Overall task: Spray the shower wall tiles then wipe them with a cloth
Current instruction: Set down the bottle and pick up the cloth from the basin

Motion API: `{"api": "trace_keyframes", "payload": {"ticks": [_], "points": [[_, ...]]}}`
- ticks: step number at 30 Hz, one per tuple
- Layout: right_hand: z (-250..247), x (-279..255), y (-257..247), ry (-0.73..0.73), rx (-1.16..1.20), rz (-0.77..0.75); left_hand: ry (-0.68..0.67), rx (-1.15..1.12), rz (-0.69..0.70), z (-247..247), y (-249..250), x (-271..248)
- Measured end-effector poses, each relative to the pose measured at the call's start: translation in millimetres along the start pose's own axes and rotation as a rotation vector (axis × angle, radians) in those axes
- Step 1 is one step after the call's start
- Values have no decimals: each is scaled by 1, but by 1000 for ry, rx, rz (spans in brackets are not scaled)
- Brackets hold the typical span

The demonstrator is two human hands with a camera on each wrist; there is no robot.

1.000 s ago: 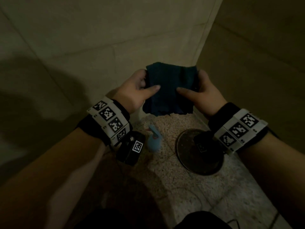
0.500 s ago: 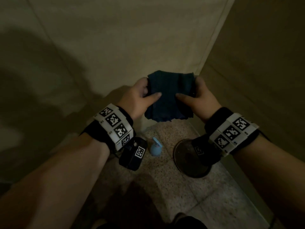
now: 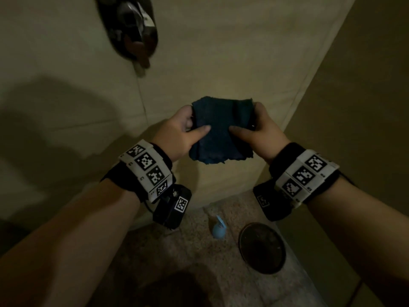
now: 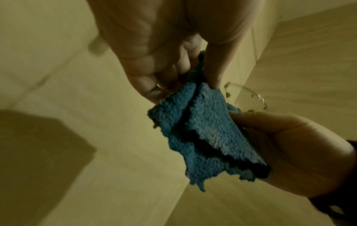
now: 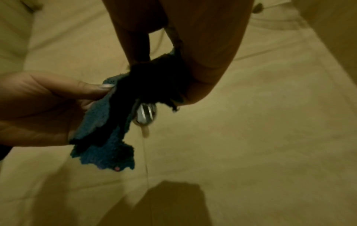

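Observation:
Both hands hold a folded dark blue cloth in front of the beige wall tiles. My left hand pinches its left edge, thumb on the front and fingers behind. My right hand pinches the right edge the same way. In the left wrist view the cloth hangs in folded layers between the left hand and the right hand. The right wrist view shows the cloth between the right hand and the left hand. A light blue spray bottle stands on the floor below.
A chrome shower valve handle juts from the wall at upper left. A round dark drain cover lies in the speckled floor near the right wall. The two walls meet in a corner just behind the cloth.
Both hands have lifted the cloth higher up the wall, farther from the bottle and drain. The shower valve has come into view at upper left. The grip on the cloth is unchanged.

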State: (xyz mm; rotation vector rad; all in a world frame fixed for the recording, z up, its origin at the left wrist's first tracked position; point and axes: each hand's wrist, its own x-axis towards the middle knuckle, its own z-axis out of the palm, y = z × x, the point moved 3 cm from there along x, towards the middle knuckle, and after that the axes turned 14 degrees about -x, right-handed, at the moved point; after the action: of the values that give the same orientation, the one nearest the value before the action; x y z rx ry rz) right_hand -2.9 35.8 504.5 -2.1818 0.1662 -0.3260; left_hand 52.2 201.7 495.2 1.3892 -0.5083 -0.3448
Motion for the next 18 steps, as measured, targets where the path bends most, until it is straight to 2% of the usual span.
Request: {"api": "trace_keyframes", "payload": {"ticks": [10, 18], "points": [[-5, 23, -151, -61, 2, -201, 167, 38, 110, -53, 142, -34], [19, 41, -251, -117, 80, -347, 258, 159, 199, -111, 229, -65]]}}
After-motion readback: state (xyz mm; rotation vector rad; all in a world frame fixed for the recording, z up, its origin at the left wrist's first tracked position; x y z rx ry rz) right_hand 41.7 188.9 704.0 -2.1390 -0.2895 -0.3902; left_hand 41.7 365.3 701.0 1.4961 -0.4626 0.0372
